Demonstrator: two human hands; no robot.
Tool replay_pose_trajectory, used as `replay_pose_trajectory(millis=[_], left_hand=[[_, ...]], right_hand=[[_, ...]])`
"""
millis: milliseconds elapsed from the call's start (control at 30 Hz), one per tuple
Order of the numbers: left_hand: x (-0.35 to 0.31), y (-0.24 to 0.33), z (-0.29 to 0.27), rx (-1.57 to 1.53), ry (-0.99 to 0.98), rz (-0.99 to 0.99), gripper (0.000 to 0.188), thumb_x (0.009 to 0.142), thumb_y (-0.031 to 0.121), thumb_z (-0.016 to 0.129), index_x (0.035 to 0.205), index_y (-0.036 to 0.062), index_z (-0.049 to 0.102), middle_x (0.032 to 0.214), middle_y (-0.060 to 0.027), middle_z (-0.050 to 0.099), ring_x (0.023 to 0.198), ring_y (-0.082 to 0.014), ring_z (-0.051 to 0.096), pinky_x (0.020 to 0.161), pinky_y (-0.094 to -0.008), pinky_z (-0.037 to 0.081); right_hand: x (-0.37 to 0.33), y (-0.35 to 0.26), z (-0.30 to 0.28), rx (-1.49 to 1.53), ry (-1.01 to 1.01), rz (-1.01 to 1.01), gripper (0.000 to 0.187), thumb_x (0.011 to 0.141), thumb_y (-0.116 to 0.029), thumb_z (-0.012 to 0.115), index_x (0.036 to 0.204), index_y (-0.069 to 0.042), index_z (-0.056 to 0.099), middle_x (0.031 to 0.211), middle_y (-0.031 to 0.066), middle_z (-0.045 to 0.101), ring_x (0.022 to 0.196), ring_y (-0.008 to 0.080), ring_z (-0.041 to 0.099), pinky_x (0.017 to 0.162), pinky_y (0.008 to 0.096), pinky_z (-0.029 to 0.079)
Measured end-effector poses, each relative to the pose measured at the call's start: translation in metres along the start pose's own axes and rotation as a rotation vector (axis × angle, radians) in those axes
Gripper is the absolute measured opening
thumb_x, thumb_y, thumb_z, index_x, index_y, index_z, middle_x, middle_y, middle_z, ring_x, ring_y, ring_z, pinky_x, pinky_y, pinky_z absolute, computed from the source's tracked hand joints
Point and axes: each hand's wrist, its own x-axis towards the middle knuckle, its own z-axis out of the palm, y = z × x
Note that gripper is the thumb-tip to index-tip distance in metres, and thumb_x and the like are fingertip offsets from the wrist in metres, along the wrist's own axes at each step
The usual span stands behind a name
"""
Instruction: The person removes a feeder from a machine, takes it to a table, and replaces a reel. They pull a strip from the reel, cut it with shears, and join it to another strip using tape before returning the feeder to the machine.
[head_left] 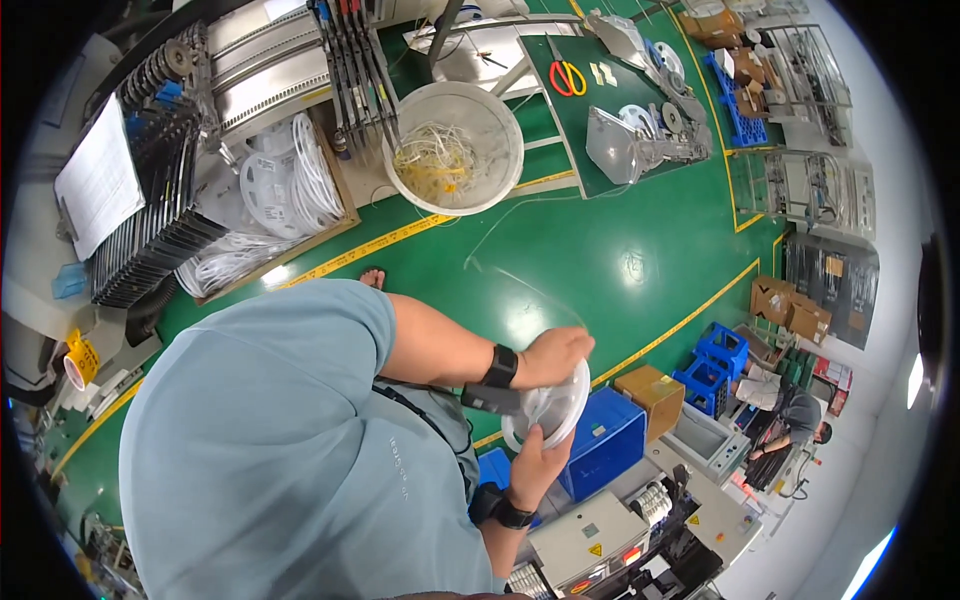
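A white, round plastic reel (574,402) is held in front of my body. My right hand (541,466) grips its lower rim, thumb laid over the face. At the upper rim, my left hand (553,358) is closed with its fingers curled. A thin clear tape strip (530,287) runs from that hand and trails out over the green floor. What lies under the curled fingers is partly hidden. Both wrists wear black bands, and a small dark box (490,400) sits below the left one.
A round bin (508,165) of tape scraps stands ahead. Near it, a green-topped table (560,120) carries scissors (567,78) and a tape feeder (672,150). A box of white reels (335,215), a blue crate (603,445) and machines (590,540) are around. Another person (795,415) works farther off.
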Motion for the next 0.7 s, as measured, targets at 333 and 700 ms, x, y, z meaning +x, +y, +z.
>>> replay_pose_trajectory(millis=[333,700], left_hand=[[-0.039,0.01,0.043,0.306,-0.237,0.917,0.029,0.102,0.025,0.054,0.084,0.0024,0.056,0.074,-0.0121,0.055,0.07,-0.0286,0.053,0.066,-0.0391,0.044],[-0.096,-0.009,0.123,0.466,-0.204,1.027,0.025,0.101,0.023,0.057,0.086,0.0035,0.056,0.075,-0.0086,0.053,0.071,-0.0229,0.054,0.066,-0.0377,0.042]], right_hand=[[-0.011,0.01,-0.053,0.048,-0.137,0.046,0.052,0.091,0.001,0.057,0.143,0.005,0.049,0.129,0.014,0.063,0.115,0.0226,0.06,0.101,0.032,0.045],[-0.067,0.06,-0.129,0.022,-0.075,-0.085,0.052,0.091,-0.003,0.058,0.141,0.006,0.048,0.125,0.015,0.064,0.112,0.0209,0.061,0.099,0.0334,0.047]])
